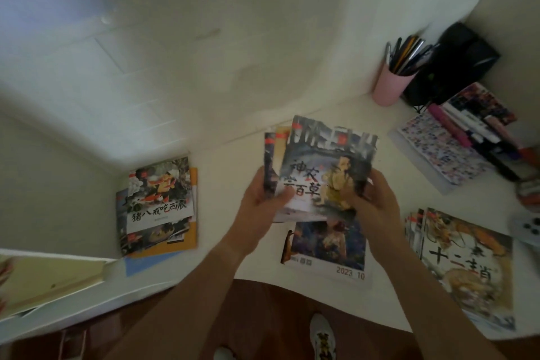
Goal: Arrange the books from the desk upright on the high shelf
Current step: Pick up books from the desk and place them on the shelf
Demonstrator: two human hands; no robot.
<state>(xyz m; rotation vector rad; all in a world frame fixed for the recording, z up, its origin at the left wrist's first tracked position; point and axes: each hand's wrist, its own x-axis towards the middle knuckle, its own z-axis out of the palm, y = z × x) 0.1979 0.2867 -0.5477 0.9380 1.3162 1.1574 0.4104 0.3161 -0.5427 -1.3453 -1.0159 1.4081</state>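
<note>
Above the white desk I hold a fanned bunch of thin picture books, the front cover showing a figure in yellow. My left hand grips the bunch at its lower left edge, thumb on the cover. My right hand grips the lower right edge. A pile of books lies flat at the desk's left end. Another pile with a dragon cover lies at the right. No high shelf is in view.
A calendar sheet marked 2023 lies under my hands. A pink pen cup and a black object stand at the back right, beside a patterned notebook with pens. A white ledge juts out at lower left.
</note>
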